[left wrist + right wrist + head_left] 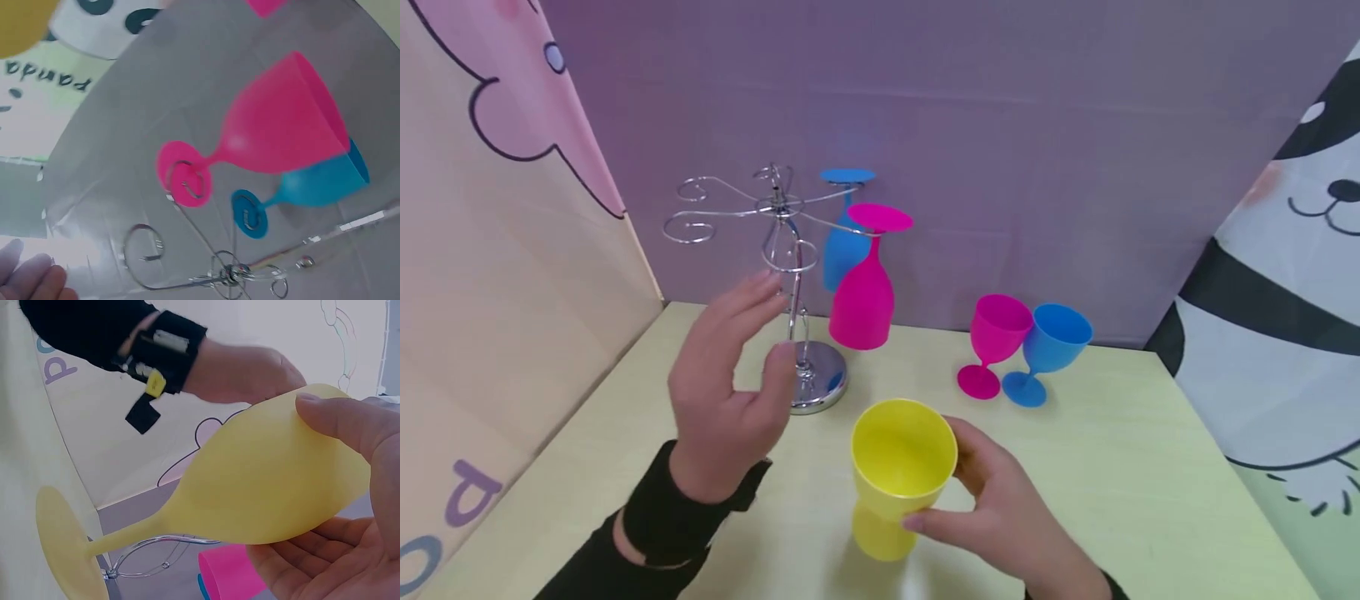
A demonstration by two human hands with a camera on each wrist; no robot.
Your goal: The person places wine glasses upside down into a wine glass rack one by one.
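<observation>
My right hand [1000,508] grips the bowl of a yellow goblet [904,454], thumb on the near side and fingers on the far side. Its mouth faces up; whether the foot [69,550] touches the table I cannot tell. Raised in front of a chrome stemware rack [797,283], my left hand [730,383] is empty, its fingers extended and thumb apart. From the rack's right arms a pink goblet [865,304] and a blue goblet [842,250] hang upside down by their feet, the pink one partly covering the blue. Several of the other curled arms [144,256] carry nothing.
Toward the back right of the pale table [1097,500], another pink goblet [1000,329] and another blue goblet [1056,337] stand upright close together. A purple-grey backdrop [970,167] rises behind the table, with printed cloth panels [1285,350] on both sides.
</observation>
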